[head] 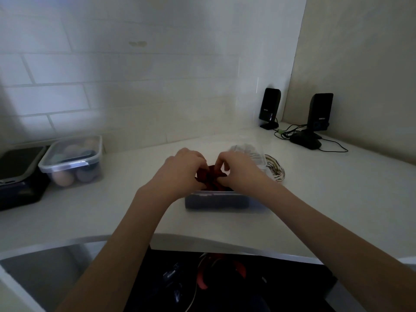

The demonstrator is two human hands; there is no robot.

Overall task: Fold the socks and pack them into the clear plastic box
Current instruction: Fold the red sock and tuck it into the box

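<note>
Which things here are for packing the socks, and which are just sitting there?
For the job:
left hand and right hand, both gripping the red sock
clear plastic box
striped sock beside the box

Just lying about:
two black speakers
lidded container on the left
dark device at the far left
</note>
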